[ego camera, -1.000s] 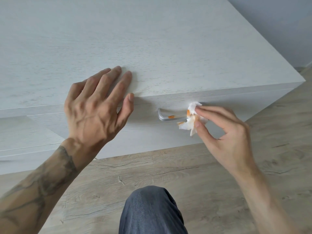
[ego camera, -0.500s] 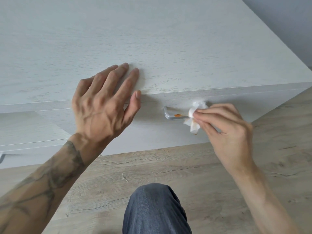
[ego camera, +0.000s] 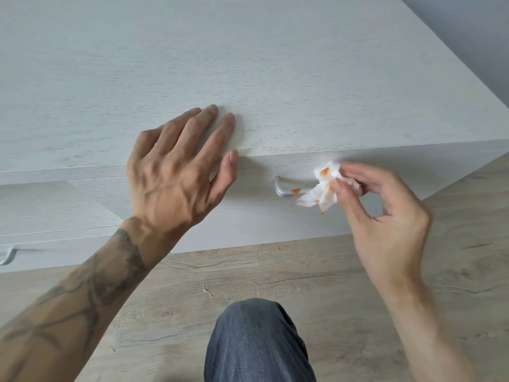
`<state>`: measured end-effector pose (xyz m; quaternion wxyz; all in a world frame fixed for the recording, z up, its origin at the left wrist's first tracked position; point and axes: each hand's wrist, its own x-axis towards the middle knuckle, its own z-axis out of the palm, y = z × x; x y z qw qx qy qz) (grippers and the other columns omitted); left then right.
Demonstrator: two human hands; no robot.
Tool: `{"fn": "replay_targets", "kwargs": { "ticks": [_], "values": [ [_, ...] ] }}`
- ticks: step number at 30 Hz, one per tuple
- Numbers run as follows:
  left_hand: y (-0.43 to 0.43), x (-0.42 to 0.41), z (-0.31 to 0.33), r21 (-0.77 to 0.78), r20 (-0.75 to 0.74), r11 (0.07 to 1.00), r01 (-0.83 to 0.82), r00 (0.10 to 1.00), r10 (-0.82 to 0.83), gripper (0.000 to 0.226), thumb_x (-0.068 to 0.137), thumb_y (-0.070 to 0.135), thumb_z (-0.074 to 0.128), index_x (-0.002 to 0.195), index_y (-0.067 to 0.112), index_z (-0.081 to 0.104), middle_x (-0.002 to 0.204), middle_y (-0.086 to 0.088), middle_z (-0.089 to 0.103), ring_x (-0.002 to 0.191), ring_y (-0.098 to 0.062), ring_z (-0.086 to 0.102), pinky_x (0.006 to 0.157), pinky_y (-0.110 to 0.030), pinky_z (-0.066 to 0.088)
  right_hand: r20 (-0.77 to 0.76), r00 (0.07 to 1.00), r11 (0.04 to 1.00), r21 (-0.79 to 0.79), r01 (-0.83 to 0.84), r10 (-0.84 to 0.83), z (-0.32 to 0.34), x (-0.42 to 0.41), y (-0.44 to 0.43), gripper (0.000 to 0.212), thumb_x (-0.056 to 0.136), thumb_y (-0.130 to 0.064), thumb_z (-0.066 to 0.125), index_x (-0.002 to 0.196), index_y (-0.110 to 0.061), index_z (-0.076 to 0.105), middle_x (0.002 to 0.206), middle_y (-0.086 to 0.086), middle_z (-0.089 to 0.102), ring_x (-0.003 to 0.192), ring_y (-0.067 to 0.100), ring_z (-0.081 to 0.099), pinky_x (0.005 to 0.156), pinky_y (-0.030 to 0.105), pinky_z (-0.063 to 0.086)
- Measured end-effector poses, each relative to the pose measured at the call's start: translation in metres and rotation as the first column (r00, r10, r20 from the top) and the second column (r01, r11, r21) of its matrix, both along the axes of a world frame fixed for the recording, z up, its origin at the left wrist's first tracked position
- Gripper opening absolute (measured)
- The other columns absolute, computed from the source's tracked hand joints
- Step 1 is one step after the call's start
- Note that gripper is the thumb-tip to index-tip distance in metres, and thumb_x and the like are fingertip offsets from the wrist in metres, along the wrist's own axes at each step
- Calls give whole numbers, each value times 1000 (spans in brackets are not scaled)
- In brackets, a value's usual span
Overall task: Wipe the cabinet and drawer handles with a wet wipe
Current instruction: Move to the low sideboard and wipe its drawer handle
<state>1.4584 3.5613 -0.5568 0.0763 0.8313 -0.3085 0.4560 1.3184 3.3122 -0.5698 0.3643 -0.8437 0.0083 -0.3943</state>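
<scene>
A silver drawer handle (ego camera: 283,189) sticks out from the top drawer front of a pale wood cabinet (ego camera: 248,64); an orange smear shows on its bar. My right hand (ego camera: 385,216) pinches a crumpled white wet wipe (ego camera: 322,188) with orange stains, held against the right part of the handle. My left hand (ego camera: 176,172) lies flat on the cabinet top at its front edge, fingers straight, thumb hanging over the edge just left of the handle.
A second silver handle (ego camera: 8,256) shows at the far left on a lower drawer front. Wood-look floor (ego camera: 275,274) runs below the cabinet. My knee in grey jeans (ego camera: 256,343) is at the bottom centre. A grey wall is at top right.
My right hand has drawn the wipe a little to the right along the handle and loosened its fold, showing more orange stains. My left hand stays on the cabinet top.
</scene>
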Motion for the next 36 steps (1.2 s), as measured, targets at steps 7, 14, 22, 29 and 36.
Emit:
{"fn": "replay_targets", "kwargs": {
  "ticks": [7,14,22,29,36],
  "values": [
    [-1,1,0,1,16,1000,-3,1000,3,38,110,39,50,137,22,71,138,0,71,121,-23,70,82,-40,47,-22,999,981,-186,-50,46,-14,9,14,16,92,-13,85,107,-12,83,108,-10,78,99,11,73,91,41,50],
    [-1,2,-1,1,24,1000,-5,1000,5,37,111,39,50,137,23,71,137,0,71,120,-23,71,81,-40,46,9,996,962,-259,-88,93,-19,17,16,13,94,-14,83,106,-11,84,109,-5,80,96,19,74,87,47,51],
    [0,3,-1,3,29,1000,-7,1000,7,38,111,40,50,136,23,71,137,0,71,120,-23,71,81,-40,46,19,994,957,-274,-97,106,-20,17,15,14,93,-9,83,106,-8,84,107,-1,80,93,24,74,85,46,51],
    [-1,1,1,9,27,1000,-4,1000,3,38,110,39,50,136,22,71,136,-1,71,120,-24,71,80,-41,46,37,998,968,-249,-34,45,-19,24,45,13,91,-10,85,104,-11,85,106,-6,81,90,17,72,87,38,49],
    [-2,1,1,6,27,1000,-7,1000,7,38,111,39,50,136,21,71,136,-1,71,120,-23,71,81,-40,47,29,999,936,-352,-24,36,-28,11,35,15,98,-9,78,112,-11,83,117,-3,78,102,22,73,92,42,51]
  ]
}}
